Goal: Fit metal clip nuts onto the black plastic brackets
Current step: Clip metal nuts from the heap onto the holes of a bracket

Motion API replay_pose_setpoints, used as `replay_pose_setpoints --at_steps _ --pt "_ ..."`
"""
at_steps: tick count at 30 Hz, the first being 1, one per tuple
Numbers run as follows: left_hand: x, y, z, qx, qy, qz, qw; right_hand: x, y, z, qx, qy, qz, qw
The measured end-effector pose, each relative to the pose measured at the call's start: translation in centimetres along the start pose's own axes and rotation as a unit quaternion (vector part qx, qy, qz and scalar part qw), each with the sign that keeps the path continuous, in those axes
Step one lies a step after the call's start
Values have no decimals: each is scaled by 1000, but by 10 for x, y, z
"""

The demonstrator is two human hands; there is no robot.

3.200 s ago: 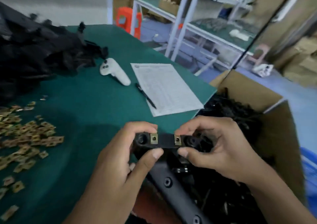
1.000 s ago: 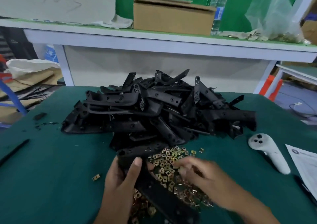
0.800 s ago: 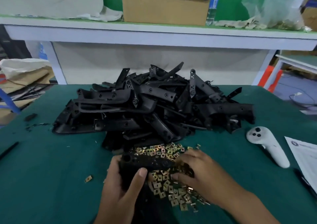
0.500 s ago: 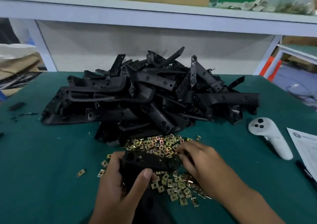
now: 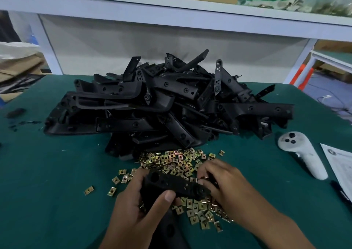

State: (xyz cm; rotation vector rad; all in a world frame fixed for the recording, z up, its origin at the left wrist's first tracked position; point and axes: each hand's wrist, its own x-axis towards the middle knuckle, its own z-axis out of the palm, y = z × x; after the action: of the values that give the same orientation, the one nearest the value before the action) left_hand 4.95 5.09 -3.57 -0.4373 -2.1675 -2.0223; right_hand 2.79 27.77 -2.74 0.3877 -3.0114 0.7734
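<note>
My left hand (image 5: 137,208) grips a black plastic bracket (image 5: 171,185) near the table's front, thumb across its near face. Its long arm runs down toward me. My right hand (image 5: 226,187) is at the bracket's right end and pinches a brass-coloured clip nut (image 5: 204,177) between fingertips. Under and around both hands lies a scatter of loose clip nuts (image 5: 177,163) on the green table (image 5: 47,191). Behind them rises a large pile of black brackets (image 5: 167,103).
A white handheld controller (image 5: 301,153) lies to the right, with a printed sheet (image 5: 341,163) and a black pen (image 5: 341,191) beyond it. A white shelf (image 5: 171,10) with a cardboard box spans the back. Small black scraps (image 5: 15,113) sit at the far left.
The view swung from the box at the right to the bracket pile. My left hand took a new bracket; my right hand picked among the nuts and now pinches one at the bracket's end.
</note>
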Motion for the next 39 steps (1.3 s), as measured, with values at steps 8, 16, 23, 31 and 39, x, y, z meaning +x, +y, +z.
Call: replay_pose_setpoints --at_steps 8,16,23,31,39 --pt "-1 1 0 70 -26 35 997 -2 0 2 25 66 9 997" --pt "0 5 1 92 -27 61 994 -2 -3 0 62 115 54 990" --pt "0 1 0 57 -49 26 997 1 -15 -17 535 63 165 826" --pt "0 -7 -3 95 -51 -3 994 4 -16 -13 705 -55 185 682" --pt "-3 -12 -3 141 -95 9 985 -2 -25 -14 633 -87 111 761"
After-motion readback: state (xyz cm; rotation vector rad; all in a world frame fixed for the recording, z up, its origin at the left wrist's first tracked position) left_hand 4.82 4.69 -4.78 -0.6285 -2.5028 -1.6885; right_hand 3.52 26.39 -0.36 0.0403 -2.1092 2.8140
